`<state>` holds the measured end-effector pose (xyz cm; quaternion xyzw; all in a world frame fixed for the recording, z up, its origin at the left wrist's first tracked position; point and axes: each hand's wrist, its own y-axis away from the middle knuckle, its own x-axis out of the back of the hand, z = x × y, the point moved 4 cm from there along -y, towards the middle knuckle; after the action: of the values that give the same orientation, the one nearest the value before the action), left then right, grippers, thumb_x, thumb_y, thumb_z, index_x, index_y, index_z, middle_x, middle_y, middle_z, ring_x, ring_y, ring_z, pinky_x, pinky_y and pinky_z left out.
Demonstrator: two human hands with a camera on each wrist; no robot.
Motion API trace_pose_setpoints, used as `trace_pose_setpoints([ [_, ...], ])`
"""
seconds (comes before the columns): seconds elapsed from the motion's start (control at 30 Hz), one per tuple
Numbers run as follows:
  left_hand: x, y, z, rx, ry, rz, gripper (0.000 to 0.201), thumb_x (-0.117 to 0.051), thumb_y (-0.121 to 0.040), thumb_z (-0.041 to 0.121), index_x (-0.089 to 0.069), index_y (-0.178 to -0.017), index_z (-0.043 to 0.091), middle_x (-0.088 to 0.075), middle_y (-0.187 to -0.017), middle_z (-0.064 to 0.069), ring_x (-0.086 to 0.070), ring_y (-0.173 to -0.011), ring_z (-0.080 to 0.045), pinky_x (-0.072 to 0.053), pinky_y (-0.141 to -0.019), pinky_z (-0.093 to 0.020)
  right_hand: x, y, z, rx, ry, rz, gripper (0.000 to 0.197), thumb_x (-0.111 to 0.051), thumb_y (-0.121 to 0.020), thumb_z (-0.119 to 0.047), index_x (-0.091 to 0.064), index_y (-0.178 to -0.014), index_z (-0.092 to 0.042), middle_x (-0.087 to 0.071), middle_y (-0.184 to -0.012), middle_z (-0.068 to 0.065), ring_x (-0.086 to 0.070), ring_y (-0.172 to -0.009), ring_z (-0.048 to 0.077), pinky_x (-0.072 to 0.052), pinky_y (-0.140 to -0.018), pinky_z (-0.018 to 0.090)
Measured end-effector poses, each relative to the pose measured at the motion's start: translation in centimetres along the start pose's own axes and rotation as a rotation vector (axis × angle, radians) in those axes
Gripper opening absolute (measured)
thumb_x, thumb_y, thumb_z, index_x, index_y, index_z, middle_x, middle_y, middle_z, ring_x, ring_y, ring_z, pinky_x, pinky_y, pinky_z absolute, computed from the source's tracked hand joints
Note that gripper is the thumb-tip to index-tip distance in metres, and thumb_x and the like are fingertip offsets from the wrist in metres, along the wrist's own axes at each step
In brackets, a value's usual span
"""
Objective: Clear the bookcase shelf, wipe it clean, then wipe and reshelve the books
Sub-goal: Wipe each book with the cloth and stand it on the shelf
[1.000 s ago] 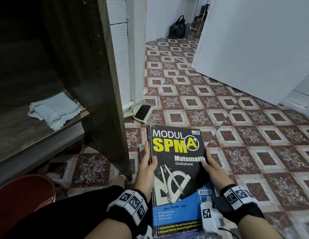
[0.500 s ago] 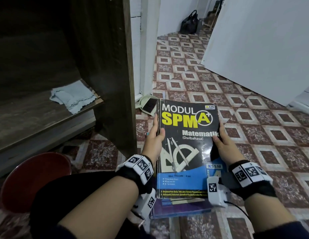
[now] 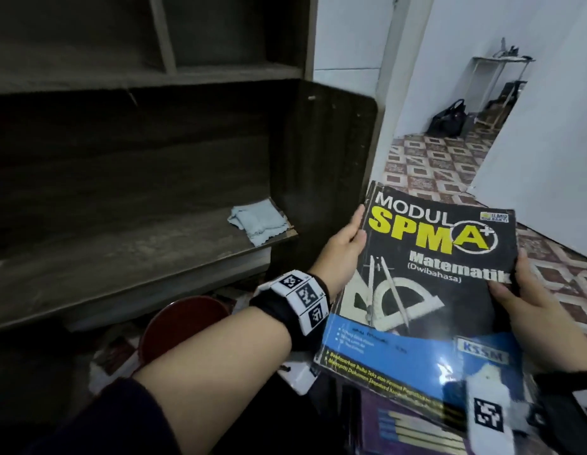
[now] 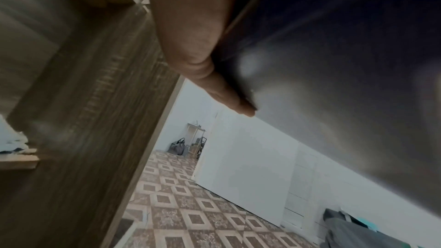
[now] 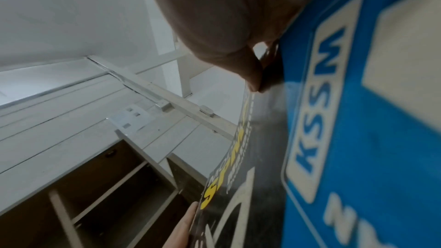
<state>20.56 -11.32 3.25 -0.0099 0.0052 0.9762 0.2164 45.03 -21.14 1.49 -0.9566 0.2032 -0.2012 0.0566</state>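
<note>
Lifted higher and swung toward the bookcase since a second ago, our Modul SPM A+ Matematik book point(image 3: 426, 290) now hangs in the air just right of the bookcase's side panel point(image 3: 325, 178), where earlier it sat low over the tiled floor point(image 3: 426, 165).

Our left hand point(image 3: 341, 254) grips the spine edge, thumb curled onto the front cover and the fingers underneath, as the left wrist view shows. Our right hand point(image 3: 528, 300) clamps the opposite edge, thumb pressed on the cover beside the word "Matematik". Both hands are closed on this one book and carry nothing else.

The book's long axis runs away from us and tips a little left, title end farthest from us, cover facing up, blue lower band nearest our body. Below it lies a purple-covered book point(image 3: 413, 428), partly hidden.

Outward, the lower shelf point(image 3: 121, 257) holds no books; only a folded pale blue cloth point(image 3: 257, 223) lies at its right end, against the side panel. A dark red bowl point(image 3: 183, 323) sits on the floor below the shelf's front edge.

We judge the shelf cleared and this book in the wipe-and-reshelve step. Whether its cover is wiped we cannot tell. Next we would free one hand for the cloth, or turn the book upright and carry it left past the panel onto the shelf.
</note>
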Motion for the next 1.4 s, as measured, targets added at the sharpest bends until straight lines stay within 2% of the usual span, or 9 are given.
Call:
trace_pose_setpoints([
  [0.17,0.8,2.8,1.5,-0.065,0.015,0.016,0.048,-0.033,-0.106,0.015,-0.026,-0.152,0.027,-0.032,-0.155,0.006,-0.032,-0.14,-0.004,-0.021,-0.119,-0.026,0.1,2.5,-3.2,0.069,-0.175,0.114,0.06,-0.041,-0.098,0.002,-0.038,-0.143,-0.037,-0.051,-0.114,-0.05,-0.046,-0.11,-0.025,-0.041,-0.085,-0.002],
  [0.4,9.0,5.6,2.2,-0.152,0.143,0.19,0.042,-0.04,-0.102,0.025,-0.043,-0.134,0.053,-0.045,-0.148,0.007,-0.045,-0.134,-0.016,-0.033,-0.114,-0.045,-6.4,2.2,-8.9,0.153,-0.271,-0.138,0.066,-0.062,-0.086,-0.05,-0.026,-0.14,-0.061,-0.029,-0.146,-0.036,-0.028,-0.138,-0.006,-0.03,-0.112,0.03],
  [0.53,15.5,7.2,2.3,-0.15,0.172,0.321,0.041,-0.04,-0.102,0.026,-0.047,-0.125,0.06,-0.045,-0.148,0.007,-0.046,-0.133,-0.02,-0.037,-0.111,-0.049,-13.4,0.7,-12.1,0.106,-0.307,-0.262,0.063,-0.042,-0.1,-0.007,-0.02,-0.152,-0.037,-0.03,-0.149,-0.025,-0.033,-0.136,-0.001,-0.036,-0.109,0.025],
  [0.67,21.3,8.5,0.4,-0.098,0.138,0.495,0.045,-0.034,-0.105,0.019,-0.039,-0.139,0.049,-0.042,-0.15,0.008,-0.049,-0.13,-0.017,-0.04,-0.11,-0.046,-20.7,-1.1,-14.1,0.02,-0.326,-0.364,0.063,-0.035,-0.1,0.006,-0.018,-0.149,-0.028,-0.034,-0.118,-0.036,-0.046,-0.105,-0.008,-0.04,-0.065,-0.005],
  [0.8,26.3,8.2,-1.9,-0.003,0.038,0.646,0.048,-0.033,-0.105,0.019,-0.033,-0.14,0.052,-0.027,-0.157,0.006,-0.045,-0.13,-0.014,-0.038,-0.109,-0.031,-29.1,-4.9,-12.3,-0.037,-0.22,-0.489,0.067,-0.037,-0.099,0.004,-0.017,-0.151,-0.033,-0.037,-0.142,-0.022,-0.043,-0.125,0.006,-0.04,-0.105,0.026],
  [0.93,29.9,6.5,-5.1,0.097,-0.083,0.765,0.05,-0.029,-0.106,0.014,-0.022,-0.152,0.033,-0.022,-0.159,0.0,-0.033,-0.064,0.005,-0.034,-0.043,-0.001,-35.8,-8.4,-11.0,-0.026,-0.075,-0.613,0.07,-0.042,-0.097,0.004,-0.02,-0.151,-0.034,-0.031,-0.147,-0.014,-0.027,-0.14,0.013,-0.023,-0.118,0.038],
  [1.17,35.2,1.5,-9.5,0.203,-0.295,0.845,0.051,-0.025,-0.106,0.017,-0.015,-0.153,0.035,-0.022,-0.159,-0.001,-0.067,-0.08,-0.03,-0.046,-0.05,-0.023,-44.1,-13.1,-7.7,-0.027,0.072,-0.73,0.069,-0.04,-0.095,0.006,-0.017,-0.152,-0.027,-0.05,-0.124,-0.003,-0.044,-0.114,0.011,-0.034,-0.104,0.024],
  [1.3,37.6,-1.2,-11.3,0.227,-0.42,0.862,0.051,-0.026,-0.106,0.02,-0.011,-0.152,0.037,-0.039,-0.151,-0.006,-0.048,-0.057,-0.007,-0.045,-0.052,-0.025,-47.8,-15.5,-5.3,-0.041,0.158,-0.734,0.071,-0.04,-0.097,0.0,-0.006,-0.154,-0.026,-0.047,-0.137,-0.003,-0.046,-0.124,0.018,-0.033,-0.103,0.023],
  [1.4,38.8,-2.9,-12.6,0.256,-0.459,0.874,0.051,-0.026,-0.106,0.024,-0.011,-0.153,0.036,-0.062,-0.114,0.004,-0.051,-0.061,-0.016,-0.049,-0.059,-0.034,-49.7,-17.0,-4.1,-0.027,0.261,-0.74,0.073,-0.042,-0.097,-0.003,-0.004,-0.154,-0.027,-0.051,-0.14,0.005,-0.05,-0.124,0.024,-0.038,-0.103,0.028],
])
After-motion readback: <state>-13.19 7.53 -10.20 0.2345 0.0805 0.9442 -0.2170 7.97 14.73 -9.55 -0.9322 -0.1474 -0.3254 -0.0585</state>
